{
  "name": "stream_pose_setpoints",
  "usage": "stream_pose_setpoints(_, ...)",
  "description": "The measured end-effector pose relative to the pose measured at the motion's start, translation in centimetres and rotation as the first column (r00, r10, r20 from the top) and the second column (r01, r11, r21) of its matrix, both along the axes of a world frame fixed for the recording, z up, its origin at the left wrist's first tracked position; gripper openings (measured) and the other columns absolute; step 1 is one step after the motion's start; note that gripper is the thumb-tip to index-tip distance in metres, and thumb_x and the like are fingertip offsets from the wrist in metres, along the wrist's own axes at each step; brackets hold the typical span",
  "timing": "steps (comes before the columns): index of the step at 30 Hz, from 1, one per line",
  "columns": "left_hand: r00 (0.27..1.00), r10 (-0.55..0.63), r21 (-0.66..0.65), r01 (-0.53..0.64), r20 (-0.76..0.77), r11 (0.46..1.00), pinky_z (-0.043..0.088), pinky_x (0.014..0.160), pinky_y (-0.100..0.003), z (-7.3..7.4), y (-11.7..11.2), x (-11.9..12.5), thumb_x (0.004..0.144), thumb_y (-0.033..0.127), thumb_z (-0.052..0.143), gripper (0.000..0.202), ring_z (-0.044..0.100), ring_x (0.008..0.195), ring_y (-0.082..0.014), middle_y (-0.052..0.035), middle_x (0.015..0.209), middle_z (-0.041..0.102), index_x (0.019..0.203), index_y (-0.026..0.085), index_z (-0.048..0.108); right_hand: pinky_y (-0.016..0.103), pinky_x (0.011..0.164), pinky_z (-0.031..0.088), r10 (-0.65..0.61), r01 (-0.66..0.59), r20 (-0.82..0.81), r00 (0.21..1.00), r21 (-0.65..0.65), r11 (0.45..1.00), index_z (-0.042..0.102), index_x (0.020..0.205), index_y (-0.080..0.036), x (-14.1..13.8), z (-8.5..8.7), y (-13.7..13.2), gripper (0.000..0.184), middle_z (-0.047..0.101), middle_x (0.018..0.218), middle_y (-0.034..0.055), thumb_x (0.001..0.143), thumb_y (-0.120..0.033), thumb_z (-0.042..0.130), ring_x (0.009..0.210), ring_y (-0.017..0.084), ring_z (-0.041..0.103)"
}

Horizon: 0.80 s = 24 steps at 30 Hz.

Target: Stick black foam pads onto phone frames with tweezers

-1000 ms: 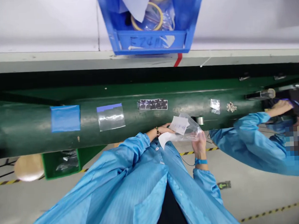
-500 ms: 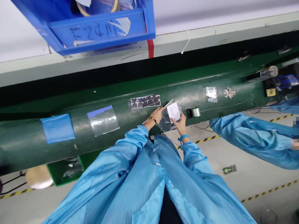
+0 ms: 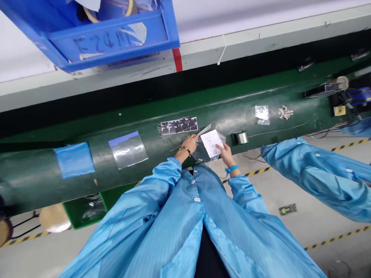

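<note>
Between the thumb and fingers of my right hand (image 3: 226, 154) is a white paper slip (image 3: 210, 143) with handwriting on it. A clear plastic bag (image 3: 200, 154) lies under the slip, at the front edge of the green bench. My left hand (image 3: 189, 144) is just left of the bag, fingers together on a thin pale strip (image 3: 205, 130) that sticks out past the fingertips. How firmly it grips the strip is partly hidden. Behind my left hand is a sheet of dark cut-out stickers (image 3: 178, 125). A solder wire spool (image 3: 242, 137) stands right of my right hand.
To the left lie a clear bag with a blue band (image 3: 129, 149) and a blue sheet (image 3: 74, 160). Rightward are a small clear bag (image 3: 262, 114) and a pile of small parts (image 3: 285, 112). A blue bin (image 3: 107, 44) overhangs at the top. A co-worker's sleeve (image 3: 318, 166) is at right.
My right hand has lowered and turned the paper slip, so its writing now shows. My left hand has shifted slightly left and down. The whole view has shifted a little.
</note>
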<state>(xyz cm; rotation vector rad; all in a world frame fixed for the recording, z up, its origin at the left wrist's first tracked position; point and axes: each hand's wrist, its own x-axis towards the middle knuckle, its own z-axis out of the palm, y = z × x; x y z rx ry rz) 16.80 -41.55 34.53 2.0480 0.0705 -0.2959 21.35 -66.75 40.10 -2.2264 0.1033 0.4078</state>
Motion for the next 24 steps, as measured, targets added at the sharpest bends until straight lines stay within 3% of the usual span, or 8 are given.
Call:
stream_pose_setpoints(4,0.999,-0.01,-0.008,0.01,0.032,1.0,0.04,0.132,-0.043,0.2,0.0,0.0,0.096,0.007,0.055,0.063,0.054,0.147,-0.0273,-0.0118,0.16,0.057,0.157,0.023,0.059,0.043,0.083,0.063,0.033,-0.032,0.006,0.999,-0.059,0.998,0.07,0.108,-0.018,-0.6,1.0,-0.5,0.051,0.078,0.094,0.0075,0.094,-0.067,0.065,0.083,0.023,0.073)
stream_pose_setpoints(7,0.998,-0.015,-0.013,0.016,0.059,1.0,0.039,0.133,-0.04,0.4,0.2,-0.1,0.098,0.009,0.055,0.062,0.054,0.148,-0.0263,-0.0111,0.162,0.055,0.159,0.021,0.056,0.057,0.1,0.059,0.042,-0.016,0.111,0.993,-0.23,0.973,0.065,0.128,-0.015,-1.4,1.5,0.0,0.067,0.075,0.12,0.0191,0.091,-0.07,0.06,0.113,0.035,0.071)
stream_pose_setpoints(10,0.996,-0.037,-0.024,0.039,0.081,0.999,0.043,0.129,-0.036,0.6,0.2,-0.3,0.1,0.011,0.056,0.061,0.056,0.146,-0.0246,-0.01,0.162,0.056,0.16,0.021,0.055,0.066,0.126,0.035,0.122,-0.021,0.239,0.963,-0.386,0.922,0.046,0.155,-0.014,-2.6,1.3,1.9,0.088,0.047,0.162,0.0279,0.089,-0.068,0.064,0.155,0.043,0.04)
stream_pose_setpoints(12,0.992,-0.063,-0.037,0.067,0.105,0.997,0.045,0.126,-0.032,0.9,0.5,-0.4,0.101,0.015,0.06,0.055,0.058,0.144,-0.0218,-0.007,0.161,0.058,0.156,0.023,0.059,0.065,0.132,0.022,0.263,-0.098,0.253,0.931,-0.523,0.847,0.038,0.164,-0.016,-3.1,0.6,3.7,0.094,0.027,0.176,0.025,0.088,-0.064,0.068,0.165,0.042,0.02)
stream_pose_setpoints(15,0.992,-0.032,-0.02,0.035,0.118,0.999,0.041,0.128,-0.03,0.8,2.2,-0.1,0.104,0.03,0.063,0.042,0.056,0.147,-0.0195,-0.0041,0.162,0.058,0.146,0.026,0.066,0.065,0.131,0.019,0.471,-0.2,0.173,0.865,-0.742,0.64,0.034,0.167,-0.013,-2.7,-0.5,6.0,0.089,0.02,0.178,0.0261,0.092,-0.046,0.067,0.165,0.044,0.015)
stream_pose_setpoints(17,0.994,0.073,0.045,-0.077,0.076,0.996,0.034,0.132,-0.034,0.0,4.6,0.3,0.108,0.034,0.056,0.042,0.048,0.153,-0.0223,-0.0089,0.166,0.053,0.147,0.021,0.064,0.064,0.131,0.019,0.544,-0.236,0.118,0.831,-0.811,0.536,0.039,0.164,-0.011,-1.8,-0.8,6.8,0.079,0.027,0.175,0.0273,0.092,-0.031,0.063,0.164,0.043,0.017)
stream_pose_setpoints(20,0.973,0.23,0.188,-0.22,-0.031,0.957,0.025,0.136,-0.046,-2.2,9.2,1.5,0.107,0.031,0.057,0.054,0.035,0.159,-0.0321,-0.0203,0.173,0.038,0.156,0.01,0.051,0.058,0.13,0.022,0.62,-0.302,0.049,0.783,-0.842,0.448,0.056,0.15,-0.012,-0.3,-0.5,7.0,0.06,0.047,0.163,0.0237,0.09,-0.018,0.057,0.157,0.04,0.031)
stream_pose_setpoints(24,0.967,0.22,0.285,-0.176,-0.13,0.942,0.03,0.13,-0.052,-5.4,13.4,3.4,0.087,0.033,0.088,0.087,0.037,0.154,-0.0384,-0.0199,0.17,0.04,0.161,0.016,0.045,0.053,0.117,0.035,0.679,-0.346,-0.048,0.733,-0.885,0.311,0.063,0.138,-0.014,1.3,0.7,7.1,0.044,0.065,0.138,0.0224,0.096,-0.019,0.052,0.132,0.038,0.052)
